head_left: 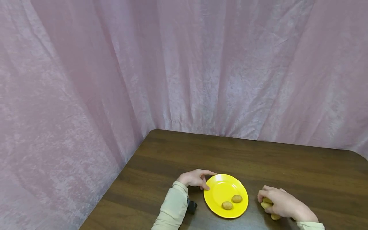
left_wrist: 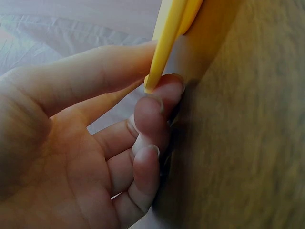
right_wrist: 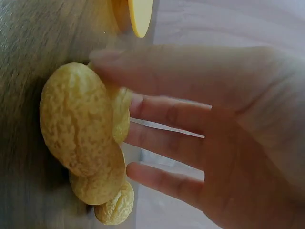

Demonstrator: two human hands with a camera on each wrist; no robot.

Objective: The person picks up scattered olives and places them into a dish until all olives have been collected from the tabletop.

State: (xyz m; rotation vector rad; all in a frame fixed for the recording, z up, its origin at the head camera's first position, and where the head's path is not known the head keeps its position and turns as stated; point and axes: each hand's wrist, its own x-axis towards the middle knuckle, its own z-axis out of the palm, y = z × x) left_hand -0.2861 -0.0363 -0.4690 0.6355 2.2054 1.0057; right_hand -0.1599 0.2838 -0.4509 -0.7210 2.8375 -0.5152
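A yellow plate (head_left: pixel 218 195) with two small potatoes (head_left: pixel 227 205) on it lies in front of me in the head view. My left hand (head_left: pixel 195 178) pinches its left rim, thumb above and fingers beneath; the left wrist view shows the plate edge (left_wrist: pixel 167 47) between them. To the plate's right, my right hand (head_left: pixel 283 202) reaches down over several potatoes (head_left: pixel 275 217) on the table. Up close, its thumb and fingers lie on either side of a potato (right_wrist: pixel 121 114), partly hidden behind a larger potato (right_wrist: pixel 76 119).
The brown wooden table (head_left: pixel 201 150) extends behind the plate and to both sides. Pink curtains (head_left: pixel 187 64) hang along its back and left edges. A small black device (head_left: pixel 191 206) sits at the left wrist.
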